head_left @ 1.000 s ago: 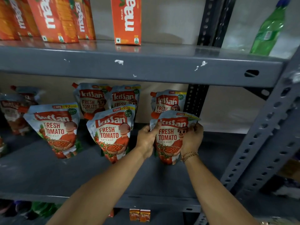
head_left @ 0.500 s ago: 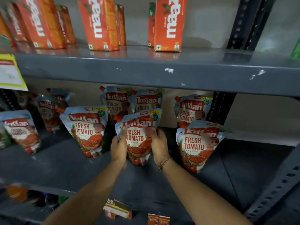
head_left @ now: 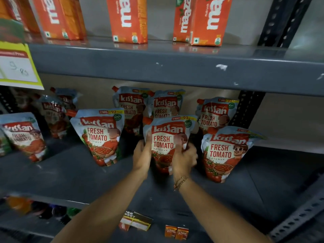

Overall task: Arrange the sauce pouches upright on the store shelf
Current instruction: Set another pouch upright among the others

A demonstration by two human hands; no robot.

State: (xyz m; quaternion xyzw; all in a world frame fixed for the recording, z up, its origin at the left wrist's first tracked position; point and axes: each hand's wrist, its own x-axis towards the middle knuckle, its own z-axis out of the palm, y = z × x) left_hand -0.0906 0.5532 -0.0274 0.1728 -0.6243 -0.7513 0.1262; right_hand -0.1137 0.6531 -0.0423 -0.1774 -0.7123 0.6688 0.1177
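Observation:
Several Kissan tomato ketchup pouches stand on the grey middle shelf [head_left: 73, 176]. Both of my hands grip the centre front pouch [head_left: 165, 135], which stands upright: my left hand [head_left: 142, 155] on its left side, my right hand [head_left: 184, 157] on its right side. Another front pouch [head_left: 101, 135] stands to its left and one [head_left: 226, 153] to its right, both upright and apart from my hands. Behind them, three more pouches [head_left: 130, 106] [head_left: 166, 104] [head_left: 214, 114] lean against the back wall. Further pouches [head_left: 22, 135] [head_left: 56, 113] stand blurred at the far left.
Orange Maaza juice cartons [head_left: 128, 20] line the upper shelf [head_left: 175, 71]. A yellow price tag [head_left: 17, 67] hangs at the left. Dark perforated uprights [head_left: 249, 109] frame the right side. Small orange boxes [head_left: 176, 232] and a leaflet [head_left: 136, 220] lie below the shelf.
My hands left the right front pouch and moved left onto the centre front pouch, which they now hold. The view has shifted left and closer.

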